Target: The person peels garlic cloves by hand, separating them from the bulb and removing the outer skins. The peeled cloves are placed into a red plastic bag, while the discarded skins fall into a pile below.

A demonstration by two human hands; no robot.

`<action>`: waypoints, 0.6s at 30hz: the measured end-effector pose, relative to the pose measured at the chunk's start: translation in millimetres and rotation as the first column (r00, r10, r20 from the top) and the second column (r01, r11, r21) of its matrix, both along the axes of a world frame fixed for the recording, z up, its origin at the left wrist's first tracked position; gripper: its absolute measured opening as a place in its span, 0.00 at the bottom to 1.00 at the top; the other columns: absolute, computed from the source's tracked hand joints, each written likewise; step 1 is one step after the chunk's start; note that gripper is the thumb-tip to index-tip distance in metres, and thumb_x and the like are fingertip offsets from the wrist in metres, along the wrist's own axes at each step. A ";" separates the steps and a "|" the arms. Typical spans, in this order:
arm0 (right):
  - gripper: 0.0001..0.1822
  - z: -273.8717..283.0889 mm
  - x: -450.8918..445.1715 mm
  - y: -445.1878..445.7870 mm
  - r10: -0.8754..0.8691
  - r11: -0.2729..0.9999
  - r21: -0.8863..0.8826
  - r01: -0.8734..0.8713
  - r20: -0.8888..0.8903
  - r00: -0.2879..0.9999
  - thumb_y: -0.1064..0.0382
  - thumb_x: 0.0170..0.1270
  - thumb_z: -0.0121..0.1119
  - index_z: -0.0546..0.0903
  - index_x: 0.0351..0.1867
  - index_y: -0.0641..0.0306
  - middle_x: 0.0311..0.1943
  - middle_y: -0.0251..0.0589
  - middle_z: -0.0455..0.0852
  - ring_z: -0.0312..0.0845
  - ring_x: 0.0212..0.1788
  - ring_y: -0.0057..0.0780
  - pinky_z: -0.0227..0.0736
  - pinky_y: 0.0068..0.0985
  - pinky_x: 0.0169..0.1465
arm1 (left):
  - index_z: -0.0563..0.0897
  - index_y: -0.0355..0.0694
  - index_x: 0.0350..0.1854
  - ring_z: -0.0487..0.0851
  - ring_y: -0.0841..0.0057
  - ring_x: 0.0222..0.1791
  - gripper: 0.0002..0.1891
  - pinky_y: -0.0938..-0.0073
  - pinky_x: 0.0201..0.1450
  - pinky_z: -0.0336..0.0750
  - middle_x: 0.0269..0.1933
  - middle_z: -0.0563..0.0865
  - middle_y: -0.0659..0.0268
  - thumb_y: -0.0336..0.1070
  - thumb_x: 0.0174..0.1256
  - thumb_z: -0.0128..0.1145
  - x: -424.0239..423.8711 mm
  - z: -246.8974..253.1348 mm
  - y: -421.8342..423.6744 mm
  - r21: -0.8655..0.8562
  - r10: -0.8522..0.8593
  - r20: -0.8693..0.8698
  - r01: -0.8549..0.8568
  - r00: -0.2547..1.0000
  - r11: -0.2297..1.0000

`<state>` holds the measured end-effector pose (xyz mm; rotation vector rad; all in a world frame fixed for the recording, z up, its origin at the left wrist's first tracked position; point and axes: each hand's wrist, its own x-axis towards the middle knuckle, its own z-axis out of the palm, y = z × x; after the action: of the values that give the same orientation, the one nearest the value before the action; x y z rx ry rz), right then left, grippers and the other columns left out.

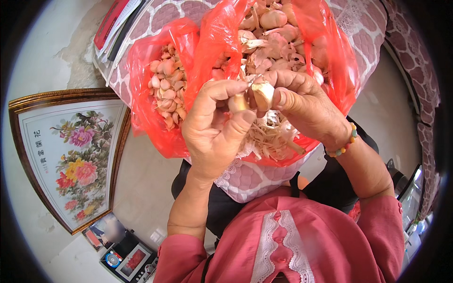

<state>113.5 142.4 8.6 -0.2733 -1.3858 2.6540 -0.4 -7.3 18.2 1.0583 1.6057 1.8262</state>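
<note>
My left hand (pixel 216 123) pinches a garlic clove (pixel 239 102) between thumb and fingers. Close beside it, my right hand (pixel 304 102) grips a second piece of garlic (pixel 262 94) with pale, papery skin. The two pieces are held nearly together above a red plastic bag. Under my hands lies a heap of dry garlic skins and stalks (pixel 272 141). Whole garlic bulbs (pixel 273 18) fill the large red bag (pixel 339 70) beyond my right hand. To the left, loose garlic cloves (pixel 168 85) lie in another red plastic bag (pixel 141 120).
The bags rest on a table with a quilted pink and white cover (pixel 254 180). Papers and a red folder (pixel 110 24) lie at its far left corner. A framed flower picture (pixel 70 155) stands at the left. Electronic equipment (pixel 131 260) sits at the lower left.
</note>
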 end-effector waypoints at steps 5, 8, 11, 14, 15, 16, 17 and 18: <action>0.19 1.7 -1.2 -0.8 0.031 0.996 -0.084 -0.037 -0.075 0.997 0.52 0.65 0.65 0.81 0.48 0.65 0.40 0.32 0.84 0.79 0.43 0.20 0.75 0.22 0.50 | 0.76 0.34 0.50 0.75 0.86 0.33 0.08 0.83 0.37 0.74 0.38 0.77 0.69 0.26 0.70 0.53 -1.5 5.1 1.3 0.142 -0.107 0.483 0.043 0.869 0.989; 0.16 0.3 -1.4 -3.0 0.018 0.996 -0.085 -0.027 -0.100 0.995 0.59 0.66 0.64 0.79 0.50 0.67 0.39 0.34 0.84 0.81 0.45 0.22 0.78 0.24 0.51 | 0.77 0.34 0.45 0.71 0.89 0.26 0.07 0.85 0.28 0.69 0.34 0.77 0.71 0.26 0.67 0.58 0.4 5.2 -1.9 0.004 0.003 0.425 -0.005 0.905 1.000; 0.14 -7.2 -1.2 -7.0 -0.044 0.999 0.020 0.046 -0.113 0.993 0.64 0.65 0.65 0.79 0.49 0.67 0.40 0.34 0.83 0.81 0.45 0.20 0.78 0.22 0.51 | 0.79 0.33 0.42 0.69 0.90 0.23 0.08 0.87 0.26 0.65 0.31 0.78 0.72 0.27 0.64 0.63 1.3 2.1 -3.7 -0.106 0.056 0.120 -0.043 0.991 0.993; 0.12 -10.4 -3.3 -7.5 -0.106 0.957 0.253 0.142 -0.153 0.982 0.68 0.64 0.65 0.79 0.47 0.67 0.40 0.32 0.82 0.80 0.45 0.18 0.78 0.20 0.50 | 0.81 0.33 0.38 0.70 0.91 0.24 0.06 0.87 0.27 0.64 0.31 0.80 0.71 0.28 0.62 0.65 1.0 -2.1 -1.4 -0.112 0.122 -0.182 -0.144 0.976 0.983; 0.12 -11.2 -3.9 -7.3 -0.126 0.923 0.342 0.179 -0.171 0.977 0.69 0.64 0.65 0.79 0.47 0.67 0.40 0.32 0.81 0.79 0.45 0.18 0.78 0.19 0.49 | 0.82 0.33 0.37 0.70 0.91 0.25 0.06 0.87 0.27 0.65 0.32 0.81 0.70 0.28 0.62 0.66 0.8 -3.3 -0.8 -0.097 0.147 -0.267 -0.179 0.952 0.979; 0.12 -9.9 -4.3 -7.9 -0.145 0.887 0.413 0.206 -0.174 0.974 0.70 0.62 0.66 0.79 0.46 0.67 0.39 0.32 0.80 0.79 0.44 0.18 0.78 0.20 0.49 | 0.82 0.33 0.37 0.71 0.91 0.25 0.06 0.87 0.28 0.66 0.33 0.81 0.70 0.27 0.62 0.66 1.2 -3.0 -1.0 -0.109 0.155 -0.263 -0.189 0.952 0.976; 0.12 -7.1 -4.8 -8.5 -0.163 0.845 0.482 0.231 -0.179 0.970 0.72 0.61 0.66 0.79 0.45 0.66 0.38 0.32 0.79 0.79 0.43 0.18 0.78 0.20 0.48 | 0.82 0.33 0.36 0.71 0.92 0.26 0.05 0.87 0.29 0.66 0.34 0.82 0.69 0.27 0.62 0.65 1.5 -1.8 -1.1 -0.121 0.163 -0.258 -0.199 0.952 0.973; 0.12 -5.6 -4.7 -8.7 -0.183 0.796 0.549 0.256 -0.185 0.966 0.73 0.60 0.67 0.79 0.44 0.66 0.38 0.32 0.79 0.79 0.42 0.18 0.78 0.20 0.47 | 0.82 0.33 0.36 0.72 0.92 0.27 0.05 0.87 0.29 0.67 0.34 0.83 0.69 0.26 0.62 0.65 2.0 -0.3 -0.7 -0.132 0.169 -0.252 -0.206 0.953 0.970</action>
<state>108.8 133.7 3.0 -0.1798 -1.8860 1.9173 1.6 -8.0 18.0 1.1212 2.0199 1.7050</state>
